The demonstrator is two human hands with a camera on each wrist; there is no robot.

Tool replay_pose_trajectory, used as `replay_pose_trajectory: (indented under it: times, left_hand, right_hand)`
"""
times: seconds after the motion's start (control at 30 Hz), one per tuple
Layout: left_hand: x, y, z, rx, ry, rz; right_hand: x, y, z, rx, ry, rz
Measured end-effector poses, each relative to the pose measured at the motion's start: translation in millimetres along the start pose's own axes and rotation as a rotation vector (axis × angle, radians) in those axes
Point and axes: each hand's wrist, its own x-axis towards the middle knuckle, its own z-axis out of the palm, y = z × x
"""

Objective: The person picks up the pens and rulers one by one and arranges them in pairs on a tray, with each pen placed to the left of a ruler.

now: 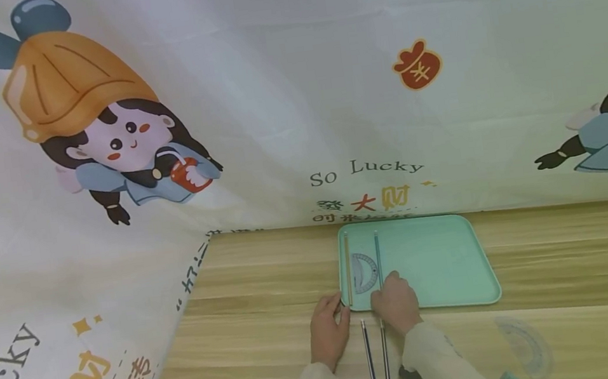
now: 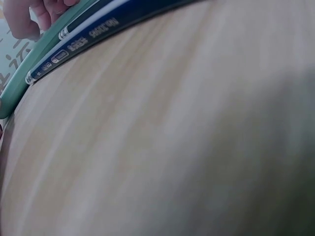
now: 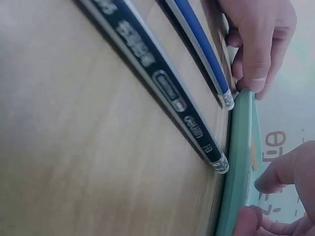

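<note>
A green tray (image 1: 446, 260) is set on a wooden table (image 1: 260, 297), its near left corner pinched by the left hand (image 1: 329, 335). The right hand (image 1: 398, 302) is held over the near rim, at a teal pencil (image 1: 379, 256); whether that pencil is grasped cannot be told. Inside the tray, a protractor (image 1: 364, 272) is flanked by the teal pencil and a yellow pencil (image 1: 348, 267). Two dark pencils (image 1: 369, 360) are laid nearer, just beside the rim.

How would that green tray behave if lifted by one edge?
The tray is likely stiff, judging by its straight, raised sides. It's probably light, being shallow. The slim yellowish pencil lying in it might roll or slide if tilted.
</note>
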Motion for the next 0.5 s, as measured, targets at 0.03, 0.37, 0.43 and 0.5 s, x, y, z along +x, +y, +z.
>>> replay_pose_trajectory:
  times: [0.03, 0.37, 0.43, 0.5]
  left_hand:
    - [0.2, 0.2, -0.1, -0.001, -0.001, -0.002]
    - [1.5, 0.3, 1.0, 0.005, 0.001, -0.012]
    - [1.5, -0.4, 1.6, 0.004, -0.001, -0.013]
    - [1.3, -1.0, 1.9, 0.004, -0.002, -0.011]
  right_hand:
    - [-0.7, -0.2, -1.2, 0.005, -0.004, 0.001]
    - [-4.4, 1.3, -5.1, 0.007, 0.010, -0.033]
    - [-5.6, 1.6, -5.6, 0.004, 0.003, -0.039]
    - [-7.4, 1.6, -6.3, 0.005, -0.005, -0.056]
